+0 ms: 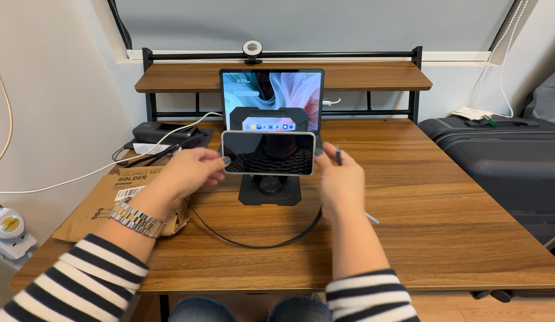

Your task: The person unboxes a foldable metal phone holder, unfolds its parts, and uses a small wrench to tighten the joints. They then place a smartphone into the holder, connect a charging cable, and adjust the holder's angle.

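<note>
A smartphone with a dark screen lies sideways on a black stand in the middle of the wooden desk. My left hand grips the phone's left edge. My right hand holds its right edge, with a thin dark pen-like object between the fingers. Behind the phone a tablet stands upright with its screen lit. A black cable curves across the desk under my hands.
A flattened cardboard box lies at the left. A black device and white cable sit at the back left. A shelf with a round webcam spans the back. A dark suitcase stands at the right.
</note>
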